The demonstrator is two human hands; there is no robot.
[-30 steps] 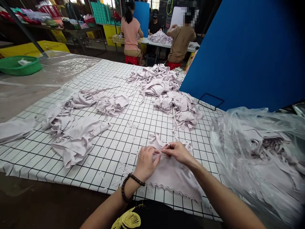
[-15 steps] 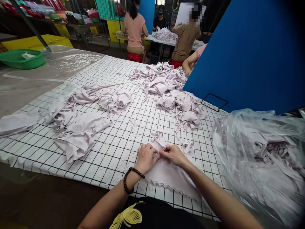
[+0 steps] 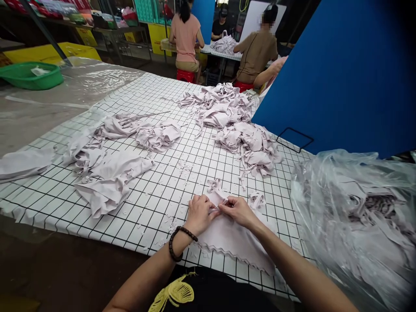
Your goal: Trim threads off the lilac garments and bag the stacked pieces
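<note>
A pale pinkish garment with straps and a wavy hem [image 3: 234,242] lies spread in front of me on the grid-patterned cloth [image 3: 169,186]. My left hand [image 3: 200,213] rests on its upper part, the fingers bent and pinching the fabric. Close against it, my right hand [image 3: 236,209] pinches the same spot between thumb and forefinger. Whatever small detail sits between the fingertips is hidden. A looped strap [image 3: 214,185] sticks out beyond my hands, and another strap loop [image 3: 256,200] lies to the right. Small pale scraps [image 3: 186,166] are scattered over the cloth.
Heaps of similar garments lie at left [image 3: 113,169] and toward the back [image 3: 224,104]. A clear plastic bag [image 3: 357,216] of garments stands at right, below a large blue panel [image 3: 344,78]. A green basket [image 3: 32,77] sits far left. Several people work behind.
My hands stay pinched at nearly the same place on the garment. The view has shifted slightly. In the back, the person in brown has lowered an arm.
</note>
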